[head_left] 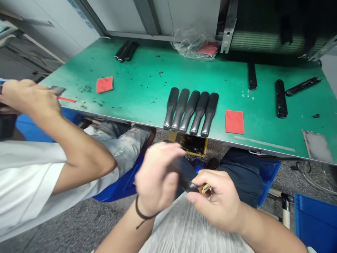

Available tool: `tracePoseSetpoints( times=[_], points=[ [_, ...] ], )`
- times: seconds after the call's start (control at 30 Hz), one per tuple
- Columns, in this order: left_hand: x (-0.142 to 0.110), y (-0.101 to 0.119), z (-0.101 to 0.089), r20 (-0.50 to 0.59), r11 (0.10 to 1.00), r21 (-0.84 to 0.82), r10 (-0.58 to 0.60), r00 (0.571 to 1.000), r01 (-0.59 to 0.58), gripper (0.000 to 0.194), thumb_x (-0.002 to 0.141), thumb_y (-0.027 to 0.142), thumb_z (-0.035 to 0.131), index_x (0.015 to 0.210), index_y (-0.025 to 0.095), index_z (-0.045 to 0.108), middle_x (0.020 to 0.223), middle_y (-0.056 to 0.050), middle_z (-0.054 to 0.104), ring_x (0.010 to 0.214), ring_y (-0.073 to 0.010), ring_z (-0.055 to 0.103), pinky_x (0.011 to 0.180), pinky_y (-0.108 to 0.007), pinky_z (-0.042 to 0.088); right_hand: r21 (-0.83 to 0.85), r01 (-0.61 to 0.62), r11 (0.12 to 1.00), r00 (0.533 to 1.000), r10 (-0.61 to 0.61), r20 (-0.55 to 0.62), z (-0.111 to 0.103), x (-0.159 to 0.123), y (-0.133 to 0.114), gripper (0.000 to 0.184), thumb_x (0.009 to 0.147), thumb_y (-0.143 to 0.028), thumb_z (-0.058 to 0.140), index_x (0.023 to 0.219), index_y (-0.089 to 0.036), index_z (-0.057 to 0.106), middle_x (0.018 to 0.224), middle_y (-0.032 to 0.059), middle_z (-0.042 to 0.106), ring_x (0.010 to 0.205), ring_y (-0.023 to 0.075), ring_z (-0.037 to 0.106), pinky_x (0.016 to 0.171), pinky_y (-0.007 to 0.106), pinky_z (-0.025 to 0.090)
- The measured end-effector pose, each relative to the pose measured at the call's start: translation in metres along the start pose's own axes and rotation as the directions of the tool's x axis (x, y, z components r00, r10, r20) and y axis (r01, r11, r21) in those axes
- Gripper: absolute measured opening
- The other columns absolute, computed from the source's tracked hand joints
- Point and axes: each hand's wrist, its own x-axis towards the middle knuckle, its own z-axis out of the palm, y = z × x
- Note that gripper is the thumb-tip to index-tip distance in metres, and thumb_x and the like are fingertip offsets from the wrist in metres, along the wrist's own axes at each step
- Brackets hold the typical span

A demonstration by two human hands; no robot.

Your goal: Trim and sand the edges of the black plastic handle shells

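Observation:
My left hand (158, 179), with a dark cord around its wrist, grips a black paddle-shaped moulded part (185, 172) above my lap. My right hand (217, 200) pinches a small yellow-and-metal tool (206, 188) close to the narrow end of that part. The tool is too small and too covered by my fingers to name exactly. Beyond my hands, several dark grey paddle-shaped parts (191, 110) lie side by side on the green mat (147, 70), near its front edge. A red abrasive sheet (235, 122) lies just right of them.
A co-worker's hand (28, 98) in a white sleeve works over the mat's left end, holding a thin red stick (67, 99). Black parts (281, 98) and a grey sheet (317, 147) lie at the right. Blue crates (316, 225) stand on the floor below.

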Motion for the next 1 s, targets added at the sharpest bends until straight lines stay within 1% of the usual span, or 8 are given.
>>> tracePoseSetpoints(
  times=[0.07,0.13,0.27,0.4,0.5,0.63,0.8,1.0],
  points=[
    [-0.009,0.000,0.005,0.356,0.998,-0.013,0.054,0.933,-0.053,0.020,0.092,0.029,0.061,0.086,0.023,0.079,0.078,-0.010,0.069,0.078,-0.0286,0.064,0.090,-0.046,0.045,-0.004,-0.004,1.000,1.000,0.005,0.011,0.001,-0.001,-0.001,0.026,0.099,-0.036,0.072,0.082,-0.020,0.060,0.064,-0.0072,0.049,0.052,0.0068,0.042,0.049,0.021,0.036],
    [-0.012,-0.006,0.010,0.438,0.995,-0.055,0.100,0.893,-0.084,0.033,0.097,0.026,0.051,0.070,0.023,0.069,0.061,-0.006,0.057,0.059,-0.0224,0.048,0.074,-0.041,0.037,-0.023,0.001,1.000,0.998,0.001,0.059,-0.003,-0.002,-0.003,0.035,0.102,-0.049,0.069,0.085,-0.020,0.059,0.066,-0.0064,0.050,0.056,0.0081,0.045,0.053,0.022,0.038],
    [-0.008,-0.018,0.015,0.456,0.990,-0.131,0.108,0.883,-0.053,0.038,0.099,0.026,0.046,0.065,0.023,0.061,0.057,-0.005,0.051,0.055,-0.0206,0.040,0.070,-0.039,0.029,-0.222,0.138,0.965,0.968,-0.084,0.236,-0.025,-0.001,-0.007,0.025,0.113,-0.033,0.045,0.107,-0.017,0.063,0.086,0.0029,0.062,0.076,0.0153,0.053,0.070,0.030,0.045],
    [-0.002,-0.016,0.016,0.479,0.985,-0.160,0.131,0.868,-0.061,0.036,0.097,0.025,0.049,0.063,0.023,0.061,0.055,-0.004,0.048,0.053,-0.0200,0.038,0.069,-0.039,0.028,-0.520,0.396,0.757,0.899,-0.204,0.388,-0.044,0.003,-0.008,0.036,0.106,-0.008,0.032,0.098,-0.016,0.067,0.077,0.0029,0.054,0.069,0.0179,0.041,0.061,0.034,0.030],
    [0.001,-0.014,0.019,0.485,0.975,-0.172,0.210,0.849,-0.142,0.036,0.100,0.025,0.044,0.066,0.023,0.057,0.056,-0.002,0.046,0.053,-0.0200,0.037,0.067,-0.039,0.028,-0.560,0.388,0.732,0.900,-0.170,0.400,-0.047,0.006,-0.009,0.050,0.116,-0.038,0.031,0.090,-0.016,0.068,0.074,0.0013,0.049,0.065,0.0176,0.038,0.058,0.035,0.027],
    [0.005,-0.014,0.026,0.476,0.927,-0.203,0.374,0.796,-0.314,0.031,0.102,0.020,0.039,0.073,0.022,0.047,0.060,0.002,0.041,0.053,-0.0168,0.033,0.064,-0.036,0.026,-0.572,0.321,0.754,0.930,-0.138,0.340,-0.041,0.006,-0.009,0.070,0.104,-0.079,0.038,0.075,-0.019,0.060,0.069,-0.0018,0.043,0.062,0.0150,0.033,0.056,0.033,0.024],
    [0.006,-0.016,0.029,0.505,0.921,-0.192,0.388,0.771,-0.338,0.027,0.101,0.018,0.041,0.075,0.021,0.045,0.063,0.002,0.039,0.055,-0.0152,0.033,0.064,-0.036,0.026,-0.594,0.339,0.729,0.922,-0.133,0.363,-0.038,0.008,-0.008,0.066,0.106,-0.075,0.042,0.073,-0.019,0.058,0.069,-0.0013,0.046,0.063,0.0148,0.034,0.057,0.033,0.021],
    [0.002,-0.014,0.028,0.478,0.945,-0.152,0.328,0.815,-0.291,0.031,0.103,0.017,0.040,0.072,0.021,0.044,0.062,0.003,0.039,0.055,-0.0142,0.034,0.064,-0.036,0.027,-0.643,0.388,0.661,0.916,-0.196,0.350,-0.039,0.011,-0.010,0.064,0.109,-0.069,0.043,0.070,-0.020,0.058,0.066,-0.0011,0.046,0.063,0.0161,0.033,0.059,0.034,0.020]
  ],
)
